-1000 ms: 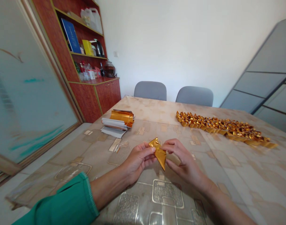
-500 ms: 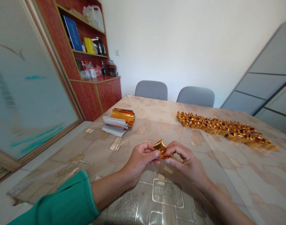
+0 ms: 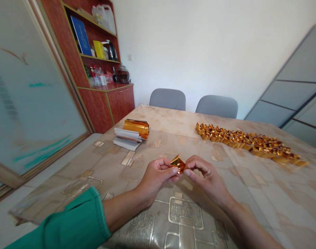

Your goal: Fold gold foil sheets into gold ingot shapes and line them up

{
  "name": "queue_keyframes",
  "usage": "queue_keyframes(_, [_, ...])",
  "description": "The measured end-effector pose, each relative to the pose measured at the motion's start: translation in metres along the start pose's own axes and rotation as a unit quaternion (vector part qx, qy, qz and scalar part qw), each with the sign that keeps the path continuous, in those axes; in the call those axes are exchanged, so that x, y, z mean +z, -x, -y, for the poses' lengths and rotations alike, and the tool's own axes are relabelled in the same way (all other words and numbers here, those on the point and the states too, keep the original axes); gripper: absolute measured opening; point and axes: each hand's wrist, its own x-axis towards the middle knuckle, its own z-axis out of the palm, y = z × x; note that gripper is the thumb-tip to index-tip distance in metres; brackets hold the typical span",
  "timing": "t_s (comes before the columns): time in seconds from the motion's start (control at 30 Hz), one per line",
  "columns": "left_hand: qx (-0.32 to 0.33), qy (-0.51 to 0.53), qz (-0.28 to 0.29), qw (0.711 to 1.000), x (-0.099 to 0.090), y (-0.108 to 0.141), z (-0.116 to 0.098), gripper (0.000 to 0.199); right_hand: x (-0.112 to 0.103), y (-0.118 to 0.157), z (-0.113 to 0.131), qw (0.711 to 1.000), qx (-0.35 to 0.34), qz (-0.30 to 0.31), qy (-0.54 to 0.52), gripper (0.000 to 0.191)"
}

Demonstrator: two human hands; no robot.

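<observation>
Gold foil piece (image 3: 178, 164), folded into a small angular wedge, was held up between both hands, above the middle of the near table edge area and not touching the patterned tablecloth (image 3: 226, 221). Left hand (image 3: 158, 176) was grasping its left side between thumb and bent fingers. Right hand (image 3: 207, 180) was grasping its right side, thumb below and curled fingers above. Both grips were closed on the foil, with the hands nearly touching each other; the exact contact points were too small to tell. Left forearm came out of a green sleeve (image 3: 70, 218).

Ahead and left on the table: curled gold foil sheets (image 3: 136, 127) lying on white paper sheets (image 3: 125, 139), well apart from both hands. Ahead and right: long band of folded gold foil pieces (image 3: 247, 143), packed side by side, also out of reach of the fingers.

Past the far table edge stood two grey chairs (image 3: 193, 103). At far left stood a red-brown wooden cabinet (image 3: 106, 103), with a black kettle (image 3: 111, 51) and a blue book (image 3: 80, 35) on its shelves. Frosted glass door (image 3: 36, 86) ran along the left side.
</observation>
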Motion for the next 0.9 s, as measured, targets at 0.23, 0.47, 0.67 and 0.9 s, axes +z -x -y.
queue_keyframes(0.23, [-0.017, 0.003, 0.001, 1.000, -0.0003, -0.0004, 0.0032, 0.042, 0.0106, 0.0025, -0.0077, 0.988, 0.089, -0.050, -0.118, 0.023])
queue_keyframes(0.47, [-0.006, -0.010, 0.003, 1.000, -0.0009, -0.0013, 0.0056, 0.039, 0.0083, 0.0010, -0.0030, 0.990, 0.088, -0.043, -0.099, 0.021])
queue_keyframes(0.67, [0.006, 0.016, -0.031, 0.999, -0.0033, -0.0046, -0.0005, 0.034, 0.0032, 0.0016, -0.0015, 0.994, 0.056, -0.033, -0.093, 0.021])
queue_keyframes(0.9, [0.020, 0.041, -0.030, 0.999, -0.0031, -0.0041, -0.0033, 0.033, 0.0011, 0.0018, -0.0023, 0.998, -0.028, -0.051, -0.018, 0.033])
